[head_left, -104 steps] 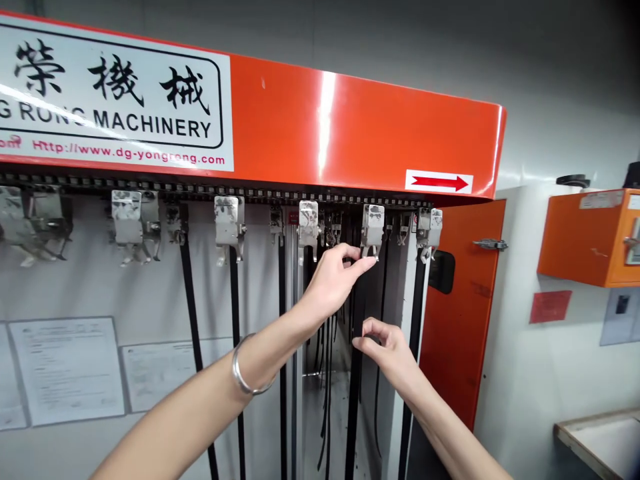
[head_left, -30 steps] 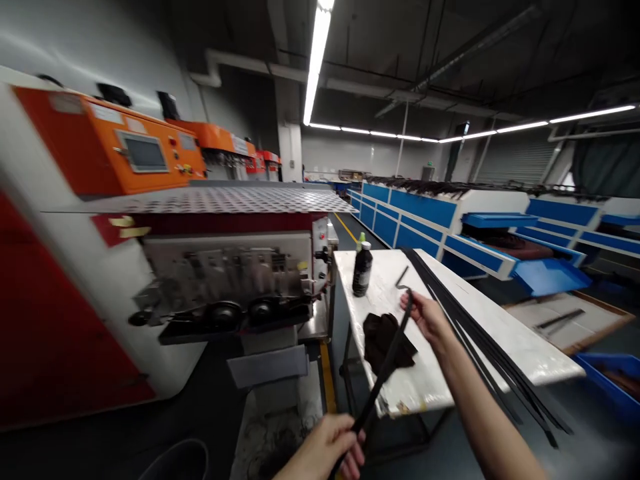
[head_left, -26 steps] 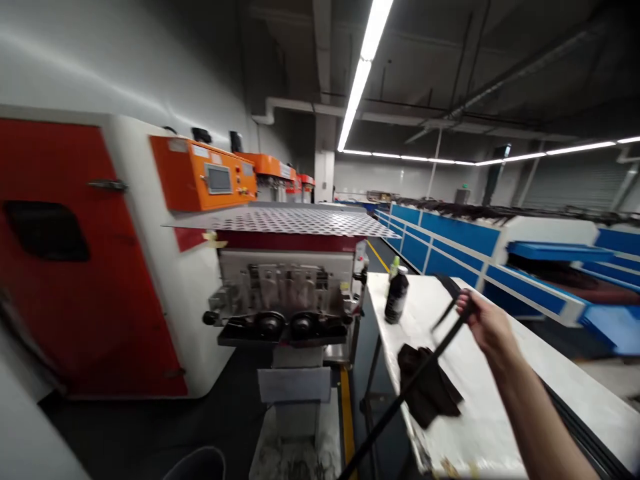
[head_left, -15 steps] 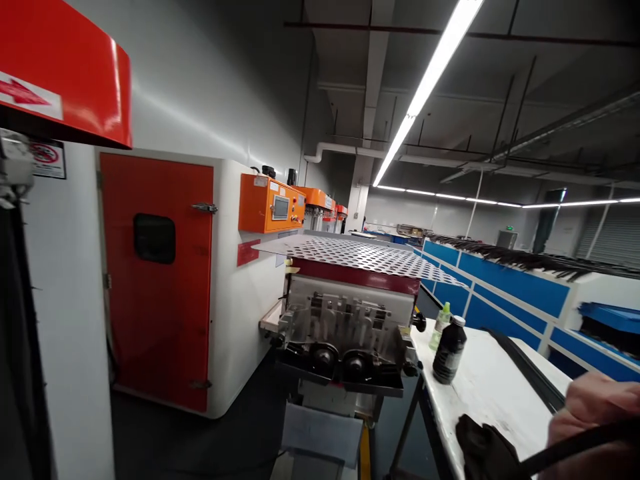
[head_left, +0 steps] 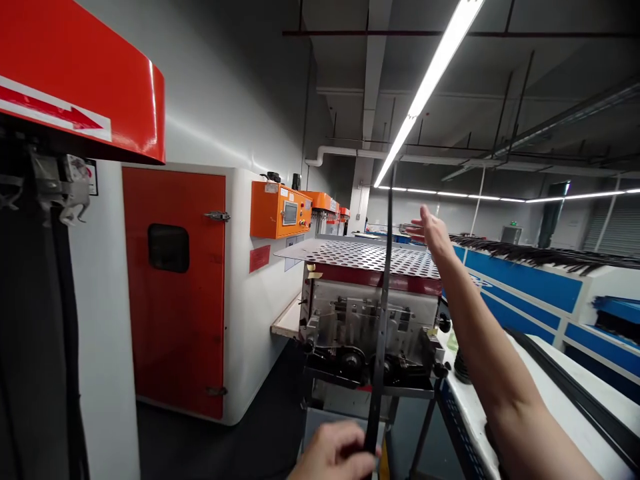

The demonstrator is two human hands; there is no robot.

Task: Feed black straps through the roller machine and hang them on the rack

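The left hand (head_left: 333, 455) at bottom centre is clenched around a black strip (head_left: 383, 313), which stands upright in front of the machine (head_left: 350, 320). The right hand (head_left: 430, 230) is raised open, holding nothing. Further strips (head_left: 570, 380) lie along the white surface (head_left: 545, 407) at lower right.

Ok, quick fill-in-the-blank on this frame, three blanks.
The left hand grips a black strap held ____.
The right hand is raised and ____, holding nothing.
The control box beside the red door is ____.

Answers: upright; open; orange.
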